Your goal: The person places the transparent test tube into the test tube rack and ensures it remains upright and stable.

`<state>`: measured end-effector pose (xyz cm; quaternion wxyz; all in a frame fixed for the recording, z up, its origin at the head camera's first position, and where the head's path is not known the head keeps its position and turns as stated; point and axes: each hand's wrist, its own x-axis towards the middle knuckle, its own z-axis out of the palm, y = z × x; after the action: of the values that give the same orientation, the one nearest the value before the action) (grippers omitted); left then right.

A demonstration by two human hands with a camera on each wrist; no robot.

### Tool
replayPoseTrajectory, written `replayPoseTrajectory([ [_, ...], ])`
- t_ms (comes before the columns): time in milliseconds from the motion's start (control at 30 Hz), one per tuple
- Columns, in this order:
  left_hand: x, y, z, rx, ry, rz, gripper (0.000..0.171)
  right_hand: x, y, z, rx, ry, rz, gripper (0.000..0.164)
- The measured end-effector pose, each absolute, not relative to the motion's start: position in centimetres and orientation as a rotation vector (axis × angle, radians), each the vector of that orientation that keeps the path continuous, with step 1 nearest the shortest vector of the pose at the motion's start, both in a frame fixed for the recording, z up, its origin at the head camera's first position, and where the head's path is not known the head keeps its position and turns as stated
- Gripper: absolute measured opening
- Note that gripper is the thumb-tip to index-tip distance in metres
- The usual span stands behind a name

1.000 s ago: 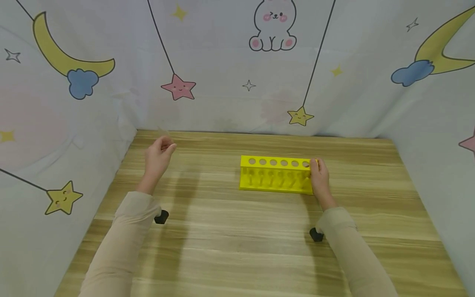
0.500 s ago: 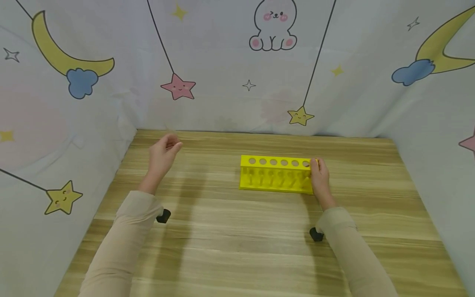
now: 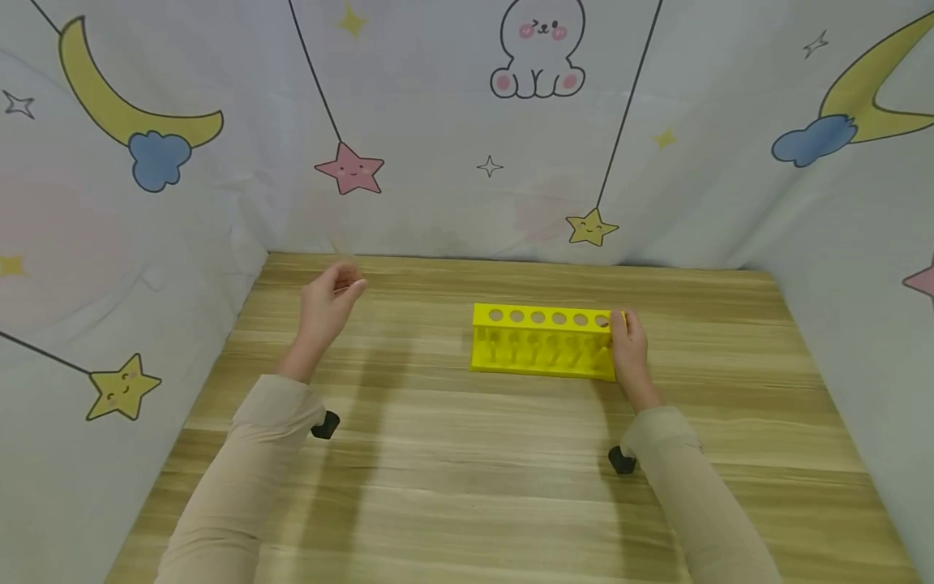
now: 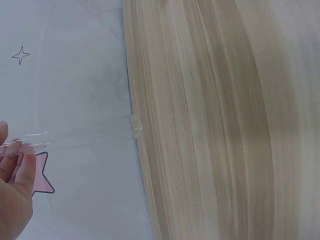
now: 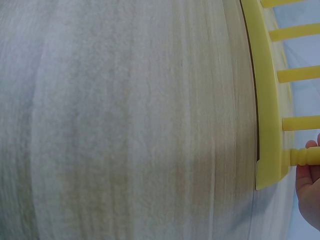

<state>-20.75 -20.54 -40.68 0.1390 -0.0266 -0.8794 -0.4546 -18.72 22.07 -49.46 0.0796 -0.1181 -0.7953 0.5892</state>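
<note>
The left hand (image 3: 326,304) pinches a long, transparent, colourless tube (image 4: 90,134) between thumb and fingers, and the rounded end of it points away from this grip. To the right of this grip, well apart, a bright yellow, long rack (image 3: 547,328) with round holes stands on the wood-patterned table (image 3: 452,470). The right hand (image 3: 631,345) grips its right end.

the clear tube (image 4: 90,134) in the left hand (image 3: 326,302) looks glossy, the rack (image 3: 540,329) in the right hand (image 3: 631,345) smooth plastic, the tabletop (image 3: 467,462) below both wood-grained, the cloth (image 3: 438,203) beyond matt and creased
</note>
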Motion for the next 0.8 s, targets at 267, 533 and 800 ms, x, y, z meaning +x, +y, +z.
replayPoseTrajectory([
  [267,-20.7,-19.8,-40.8,-0.078,-2.533,-1.351,0.023,-19.1,22.2,-50.3,-0.352,-2.364,1.744,0.031],
  [533,-20.6,-19.0,-41.0,-0.095,-2.509,-1.397,0.026,-19.2,22.2,-50.3,-0.356,-2.360,1.746,0.032],
  [800,-20.6,-18.3,-41.0,-0.110,-2.516,-1.420,0.028,-19.2,22.2,-50.3,-0.363,-2.355,1.751,0.029],
])
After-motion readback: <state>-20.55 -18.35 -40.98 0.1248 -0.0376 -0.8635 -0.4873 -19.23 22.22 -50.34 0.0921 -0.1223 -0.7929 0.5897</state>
